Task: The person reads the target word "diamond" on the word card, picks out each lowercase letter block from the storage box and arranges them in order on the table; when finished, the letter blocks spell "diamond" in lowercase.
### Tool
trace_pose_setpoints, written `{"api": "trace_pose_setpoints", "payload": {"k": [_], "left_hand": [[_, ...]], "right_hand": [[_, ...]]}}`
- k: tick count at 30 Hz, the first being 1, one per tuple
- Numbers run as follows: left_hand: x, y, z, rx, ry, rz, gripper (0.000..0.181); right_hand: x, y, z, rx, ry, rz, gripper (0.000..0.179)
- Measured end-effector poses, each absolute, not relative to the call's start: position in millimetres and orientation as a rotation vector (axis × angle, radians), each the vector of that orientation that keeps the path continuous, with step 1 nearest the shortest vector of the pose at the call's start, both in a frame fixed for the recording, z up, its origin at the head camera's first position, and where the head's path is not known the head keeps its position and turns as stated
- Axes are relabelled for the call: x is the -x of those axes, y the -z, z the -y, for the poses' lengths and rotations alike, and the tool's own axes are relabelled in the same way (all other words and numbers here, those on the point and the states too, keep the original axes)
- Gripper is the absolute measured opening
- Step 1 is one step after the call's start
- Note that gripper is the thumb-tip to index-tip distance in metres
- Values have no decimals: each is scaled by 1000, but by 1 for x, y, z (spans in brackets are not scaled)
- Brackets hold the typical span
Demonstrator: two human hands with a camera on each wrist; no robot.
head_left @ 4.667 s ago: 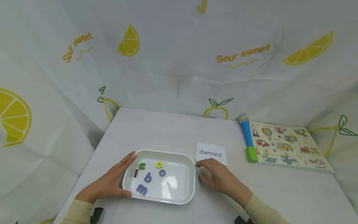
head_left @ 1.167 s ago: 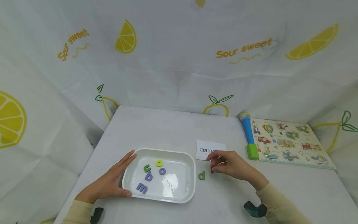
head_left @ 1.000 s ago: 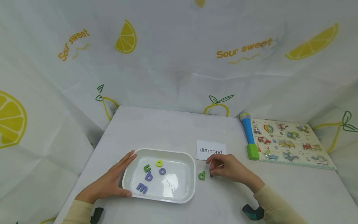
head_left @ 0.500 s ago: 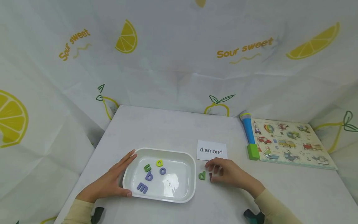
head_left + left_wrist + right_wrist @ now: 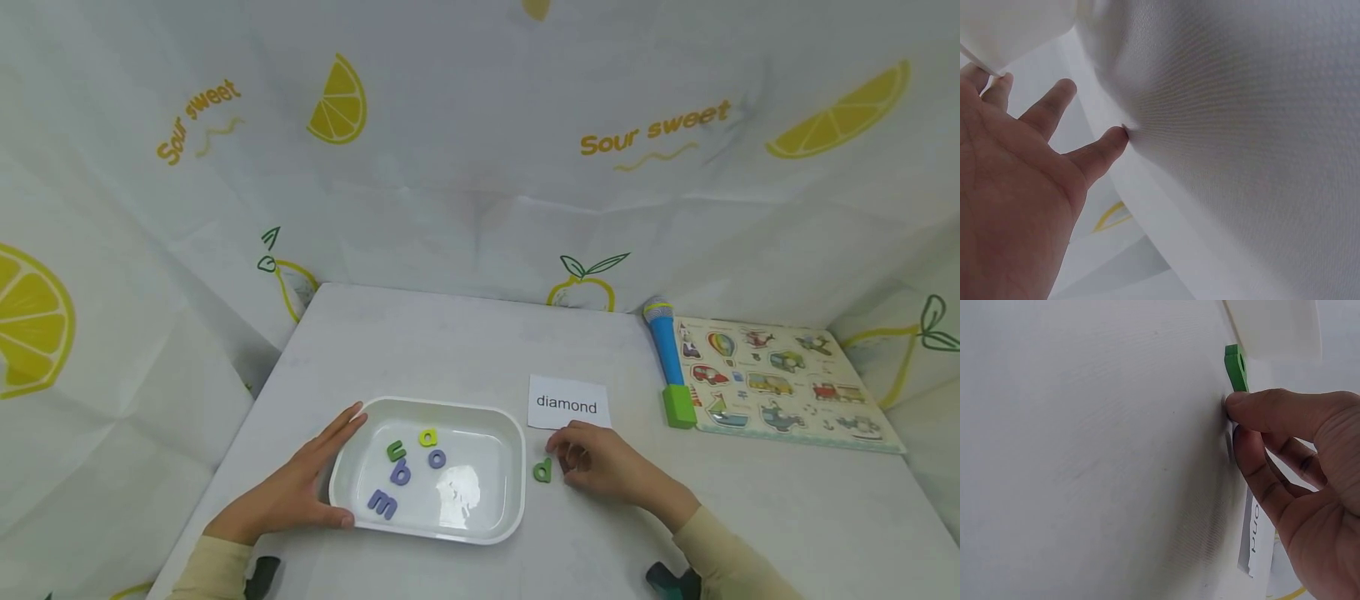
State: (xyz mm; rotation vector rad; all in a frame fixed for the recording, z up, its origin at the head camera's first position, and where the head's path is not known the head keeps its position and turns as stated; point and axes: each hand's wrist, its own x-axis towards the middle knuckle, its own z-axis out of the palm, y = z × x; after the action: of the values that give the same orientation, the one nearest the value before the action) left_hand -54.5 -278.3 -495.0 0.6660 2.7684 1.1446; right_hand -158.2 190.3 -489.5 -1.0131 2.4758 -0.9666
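Head view alone shows tray letters [image 5: 383,503]; left hand [image 5: 296,492] splayed, right hand [image 5: 609,468] curled, hold unclear.

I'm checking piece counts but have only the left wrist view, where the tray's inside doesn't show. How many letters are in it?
Observer: Five letters lie in the white tray: one green, one yellow and three purple.

Operator: Thanks. My view shows only the left hand, so where is the right one?

Observer: In the head view, the right hand is outside the tray, just to the right of a green d on the table.
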Motion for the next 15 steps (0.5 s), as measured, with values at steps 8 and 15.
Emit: {"api": "trace_pose_setpoints", "payload": {"k": [8,15], "left_hand": [[54,495,279,-647,-1141,-2774,127],[54,495,279,-664,-1138,-2774,126]], "right_hand": [[160,485,-188,984,1025,-2473,29],[159,484,-186,968,1049,-2500,21]]}}
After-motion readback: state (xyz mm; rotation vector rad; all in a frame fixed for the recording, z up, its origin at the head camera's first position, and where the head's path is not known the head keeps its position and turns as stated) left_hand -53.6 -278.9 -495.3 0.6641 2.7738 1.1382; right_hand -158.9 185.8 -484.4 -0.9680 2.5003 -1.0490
